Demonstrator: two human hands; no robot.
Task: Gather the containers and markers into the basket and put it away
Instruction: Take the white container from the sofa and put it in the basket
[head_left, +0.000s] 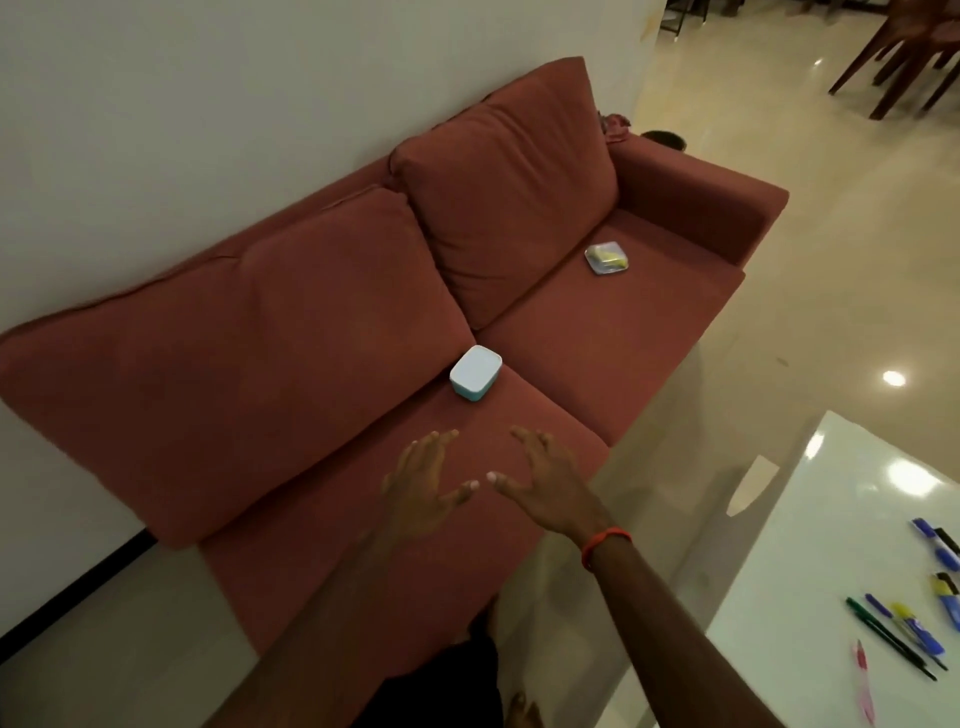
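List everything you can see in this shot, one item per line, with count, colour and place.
sofa: one, rust red, against the white wall
back cushions: two, rust red, leaning on the sofa's back
teal container: one, teal with a white lid, on the near seat by the seam
clear container: one, see-through with yellow contents, on the far seat
table: one, glossy white, lower right
markers: several, mostly blue, also green, yellow and pink, scattered on the table's right side
chairs: dark wood, top right, count unclear
floor: glossy beige
wristband: one, orange, on the right wrist
left hand: fingers spread, empty, over the near seat
right hand: fingers spread, empty, beside the left
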